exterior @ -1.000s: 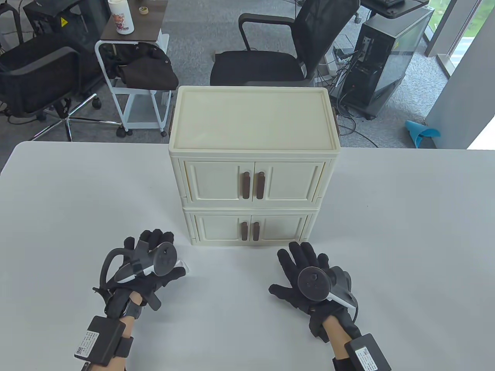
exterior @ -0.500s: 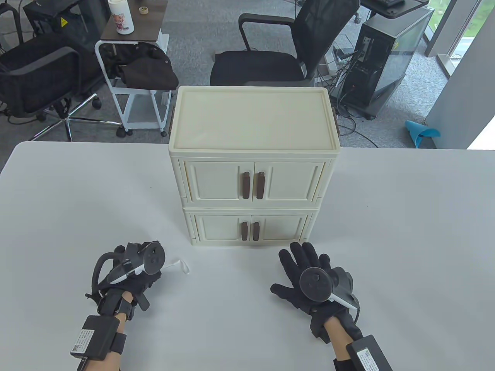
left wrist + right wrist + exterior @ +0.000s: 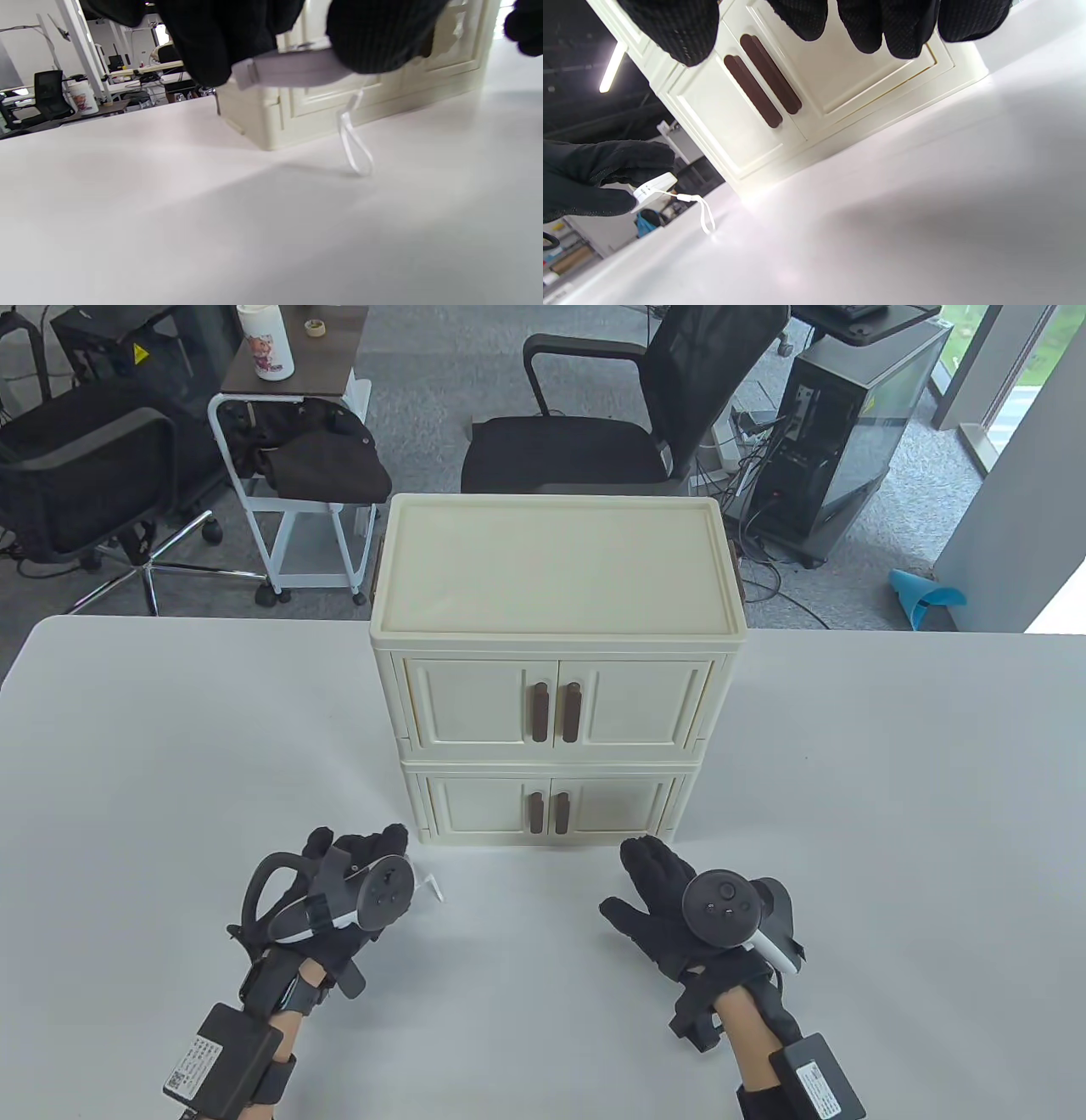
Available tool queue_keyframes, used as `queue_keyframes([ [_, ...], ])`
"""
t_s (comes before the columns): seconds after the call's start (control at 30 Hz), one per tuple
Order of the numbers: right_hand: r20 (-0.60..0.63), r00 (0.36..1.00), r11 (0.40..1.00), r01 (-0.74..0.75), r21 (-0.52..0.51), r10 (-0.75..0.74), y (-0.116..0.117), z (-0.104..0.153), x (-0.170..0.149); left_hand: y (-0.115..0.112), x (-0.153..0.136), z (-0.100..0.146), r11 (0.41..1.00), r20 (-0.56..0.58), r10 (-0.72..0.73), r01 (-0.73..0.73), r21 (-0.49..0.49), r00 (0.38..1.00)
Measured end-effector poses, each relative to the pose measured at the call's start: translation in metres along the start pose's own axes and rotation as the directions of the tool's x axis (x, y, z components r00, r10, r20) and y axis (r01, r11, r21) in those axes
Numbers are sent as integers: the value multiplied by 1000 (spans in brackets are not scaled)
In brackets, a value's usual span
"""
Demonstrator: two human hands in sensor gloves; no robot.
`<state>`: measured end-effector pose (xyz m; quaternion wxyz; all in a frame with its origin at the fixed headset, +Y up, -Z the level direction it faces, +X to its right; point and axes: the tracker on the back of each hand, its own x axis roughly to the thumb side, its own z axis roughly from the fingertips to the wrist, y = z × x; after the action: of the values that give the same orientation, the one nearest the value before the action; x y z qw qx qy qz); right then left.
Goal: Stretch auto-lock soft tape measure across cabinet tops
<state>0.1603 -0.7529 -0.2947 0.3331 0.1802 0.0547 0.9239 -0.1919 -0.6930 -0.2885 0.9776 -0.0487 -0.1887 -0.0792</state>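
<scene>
A cream two-tier cabinet (image 3: 556,661) stands mid-table, doors shut, its flat top (image 3: 556,560) bare. My left hand (image 3: 361,869) grips a small white tape measure case (image 3: 292,67) just above the table, in front of the cabinet's lower left corner; its white wrist loop (image 3: 354,144) hangs down and touches the table. The case also shows in the right wrist view (image 3: 654,188). My right hand (image 3: 657,891) is open and empty, fingers spread, near the cabinet's lower right door (image 3: 848,84).
The white table (image 3: 170,746) spreads wide on both sides of the cabinet. Behind the table are office chairs (image 3: 628,415), a white cart (image 3: 288,458) with dark cloth, and a computer tower (image 3: 848,415).
My left hand has moved forward and right toward the cabinet with the tape measure lifted in it. My right hand has shifted slightly forward and turned.
</scene>
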Motion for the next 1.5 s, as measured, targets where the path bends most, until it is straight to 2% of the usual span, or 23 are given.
queue_keyframes([
  [0.17, -6, 973, 972, 231, 35, -231, 0, -12, 7, 29, 41, -6, 998, 84, -13, 7, 66, 996],
  [0.3, -18, 891, 889, 454, 58, -453, 3, -22, 18, 46, 71, -20, 996, 136, -14, 2, 94, 991],
  [0.57, -54, 785, 776, 619, 122, -618, 13, -35, 29, 58, 110, -39, 994, 199, -23, 1, 109, 980],
  [0.67, -67, 772, 764, 635, 117, -632, 17, -38, 30, 60, 119, -43, 994, 211, -27, 3, 112, 977],
  [0.8, -77, 772, 770, 635, 63, -631, 18, -38, 30, 60, 125, -46, 992, 210, -51, 26, 121, 976],
  [0.9, -106, 742, 744, 667, 30, -662, 18, -36, 30, 59, 127, -45, 992, 216, -40, 14, 123, 976],
  [1.03, -112, 774, 778, 629, 13, -624, 15, -35, 28, 59, 125, -43, 994, 228, -16, -11, 113, 973],
  [1.17, -106, 774, 778, 628, -3, -625, 9, -31, 24, 56, 117, -37, 992, 203, -47, 23, 121, 978],
  [1.33, -89, 738, 742, 670, -21, -669, 2, -25, 20, 52, 109, -33, 989, 165, 9, -33, 143, 986],
  [1.5, -76, 683, 685, 728, -14, -727, -1, -21, 17, 46, 107, -32, 983, 182, 71, -100, 157, 981],
])
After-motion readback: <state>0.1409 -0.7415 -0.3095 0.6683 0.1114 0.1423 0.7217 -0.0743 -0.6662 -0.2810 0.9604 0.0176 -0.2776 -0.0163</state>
